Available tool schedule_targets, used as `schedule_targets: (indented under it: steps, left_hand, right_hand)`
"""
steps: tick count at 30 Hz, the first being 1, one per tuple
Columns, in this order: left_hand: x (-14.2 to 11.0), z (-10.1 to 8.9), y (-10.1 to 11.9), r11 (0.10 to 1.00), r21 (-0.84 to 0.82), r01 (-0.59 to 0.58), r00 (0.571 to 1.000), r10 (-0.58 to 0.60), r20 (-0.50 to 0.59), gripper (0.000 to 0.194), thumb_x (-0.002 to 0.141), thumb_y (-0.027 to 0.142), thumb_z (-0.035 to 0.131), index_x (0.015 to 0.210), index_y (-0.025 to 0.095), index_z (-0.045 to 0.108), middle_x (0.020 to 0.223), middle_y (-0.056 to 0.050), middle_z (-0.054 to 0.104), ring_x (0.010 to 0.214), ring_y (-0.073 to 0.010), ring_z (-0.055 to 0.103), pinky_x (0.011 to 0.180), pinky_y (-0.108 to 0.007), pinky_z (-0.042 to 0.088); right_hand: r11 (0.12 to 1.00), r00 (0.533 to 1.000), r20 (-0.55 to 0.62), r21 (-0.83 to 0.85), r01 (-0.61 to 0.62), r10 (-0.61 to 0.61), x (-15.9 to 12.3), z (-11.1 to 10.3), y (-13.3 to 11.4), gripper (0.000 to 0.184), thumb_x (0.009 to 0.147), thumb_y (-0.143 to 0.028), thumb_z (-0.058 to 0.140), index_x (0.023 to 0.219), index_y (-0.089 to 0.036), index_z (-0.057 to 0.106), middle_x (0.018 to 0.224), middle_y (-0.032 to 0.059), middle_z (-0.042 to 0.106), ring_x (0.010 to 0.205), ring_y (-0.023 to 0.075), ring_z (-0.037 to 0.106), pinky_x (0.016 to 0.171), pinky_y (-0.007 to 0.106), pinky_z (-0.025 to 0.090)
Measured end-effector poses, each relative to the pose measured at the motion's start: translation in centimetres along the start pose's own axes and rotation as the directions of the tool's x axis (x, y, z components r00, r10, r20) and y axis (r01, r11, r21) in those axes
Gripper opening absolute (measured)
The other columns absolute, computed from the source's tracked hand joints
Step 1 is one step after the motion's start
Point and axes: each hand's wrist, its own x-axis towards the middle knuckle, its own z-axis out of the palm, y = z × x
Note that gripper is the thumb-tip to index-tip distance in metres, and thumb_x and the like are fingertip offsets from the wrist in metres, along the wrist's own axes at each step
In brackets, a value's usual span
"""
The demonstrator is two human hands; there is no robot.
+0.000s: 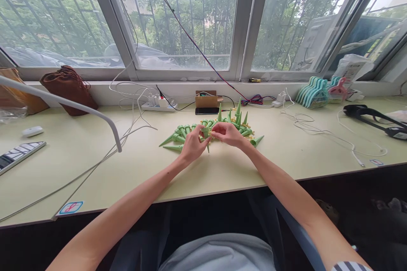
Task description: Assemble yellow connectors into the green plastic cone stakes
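My left hand (194, 143) is closed round a green plastic watering spike (206, 132), its pointed tip showing below the fingers. Close beside it, my right hand (228, 134) pinches a small yellow piece (211, 134) against the spike's side; the fingers hide most of this piece. Behind and around both hands lies a pile of similar green spikes (180, 131) with small yellow parts among them. Several spikes stand point up at the back right of the pile, such as one tall spike (238, 108). A loose spike (257, 140) lies to the right of my right hand.
Behind the pile are a phone (206, 111) and a small cardboard box (206, 100). A power strip (159, 105) and cables sit near the windowsill. Turquoise hangers (313, 92) and black glasses-like gear (377, 120) are on the right; a white curved bar (63, 101) crosses the left.
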Motion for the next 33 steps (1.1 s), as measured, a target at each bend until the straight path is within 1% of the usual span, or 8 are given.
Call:
schedule_targets:
  steps: [5,13,17,20,23,28,30,33]
  left_hand:
    - [0.0,0.0,0.1,1.0,0.013,0.013,1.0,-0.013,-0.005,0.03,0.083,0.034,0.065,0.107,0.022,0.051,0.08,0.003,0.06,0.047,-0.0084,0.048,0.057,-0.025,0.041]
    - [0.0,-0.1,0.6,0.999,0.013,0.033,0.999,-0.033,0.006,0.03,0.083,0.032,0.065,0.107,0.022,0.051,0.077,0.004,0.063,0.047,-0.0096,0.049,0.057,-0.025,0.042]
    - [-0.1,-0.1,0.6,0.999,0.022,0.043,0.999,-0.044,0.008,0.032,0.082,0.031,0.065,0.109,0.022,0.051,0.077,0.004,0.063,0.047,-0.0101,0.05,0.057,-0.025,0.042]
    - [-0.1,0.0,0.5,0.999,0.016,0.036,0.999,-0.037,0.012,0.032,0.082,0.03,0.065,0.109,0.022,0.051,0.077,0.004,0.063,0.047,-0.0101,0.051,0.057,-0.025,0.042]
    - [-0.1,0.0,0.5,1.0,0.016,0.027,0.999,-0.027,0.018,0.032,0.082,0.029,0.065,0.11,0.022,0.05,0.077,0.004,0.062,0.047,-0.01,0.05,0.057,-0.025,0.042]
    - [-0.1,0.1,0.5,1.0,0.009,0.015,0.999,-0.015,0.032,0.03,0.084,0.031,0.063,0.109,0.022,0.05,0.079,0.004,0.06,0.047,-0.0089,0.049,0.057,-0.025,0.041]
    - [-0.1,0.1,0.4,1.0,0.009,0.007,1.0,-0.008,0.029,0.03,0.084,0.031,0.063,0.11,0.022,0.05,0.079,0.004,0.059,0.047,-0.0087,0.049,0.057,-0.025,0.041]
    - [-0.1,0.1,0.4,1.0,0.011,0.005,1.0,-0.005,0.017,0.029,0.084,0.03,0.063,0.109,0.022,0.05,0.08,0.004,0.059,0.048,-0.0086,0.049,0.057,-0.025,0.041]
  right_hand:
    - [0.999,1.0,-0.007,-0.053,0.012,-0.012,0.0,0.0,0.0,0.029,0.082,-0.045,0.069,0.086,-0.016,0.066,0.075,0.0023,0.063,0.059,0.0108,0.05,0.054,0.024,0.04]
    - [0.996,1.0,-0.015,-0.087,-0.006,0.005,-0.1,0.0,-0.6,0.028,0.084,-0.043,0.066,0.081,-0.015,0.065,0.064,0.0002,0.058,0.055,0.0107,0.047,0.052,0.024,0.036]
    - [0.994,1.0,-0.017,-0.112,-0.014,0.012,-0.1,0.1,-0.7,0.028,0.086,-0.042,0.062,0.077,-0.015,0.065,0.062,0.0005,0.058,0.054,0.0107,0.047,0.052,0.024,0.036]
    - [0.987,1.0,-0.018,-0.158,-0.014,0.012,-0.1,0.1,-0.9,0.033,0.088,-0.044,0.058,0.071,-0.016,0.062,0.057,-0.0004,0.054,0.052,0.0107,0.045,0.052,0.024,0.035]
    - [0.981,1.0,-0.016,-0.191,-0.015,0.012,-0.1,0.1,-0.9,0.042,0.09,-0.048,0.054,0.062,-0.017,0.055,0.052,-0.0013,0.05,0.051,0.0105,0.043,0.052,0.025,0.034]
    - [0.983,0.999,0.005,-0.183,-0.035,0.036,-0.1,0.2,-0.9,0.051,0.094,-0.051,0.046,0.055,-0.019,0.046,0.048,-0.0017,0.047,0.048,0.0102,0.042,0.052,0.025,0.034]
    - [0.985,0.999,0.006,-0.17,-0.032,0.034,-0.1,0.2,-0.8,0.049,0.094,-0.05,0.047,0.057,-0.018,0.049,0.05,-0.0015,0.048,0.048,0.0101,0.043,0.053,0.025,0.034]
    - [0.991,1.0,0.008,-0.134,-0.022,0.023,-0.1,0.2,-0.8,0.039,0.091,-0.048,0.054,0.07,-0.016,0.06,0.059,-0.0002,0.056,0.051,0.0103,0.046,0.053,0.025,0.036]
